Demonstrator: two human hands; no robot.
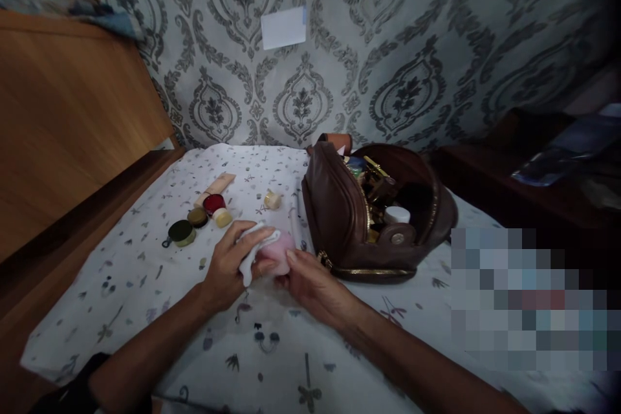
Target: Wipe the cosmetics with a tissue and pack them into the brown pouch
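My left hand (229, 265) is closed round a white cloth (248, 260), which lies against a pink rounded object (277, 252). The fingers of my right hand (315, 283) pinch the pink object from the right. Both hands are just above the patterned white cloth cover (194, 349), left of an open brown bag (334, 207). Inside the bag are a white-lidded jar (396, 215) and several gold-coloured items. What the pink object is, I cannot make out.
Left of the hands lie a dark green round case (181, 233), a red-lidded jar (213, 204), a beige tube (216, 187) and small round pots. A small jar (272, 200) stands behind them. Wooden furniture (72, 110) borders the left.
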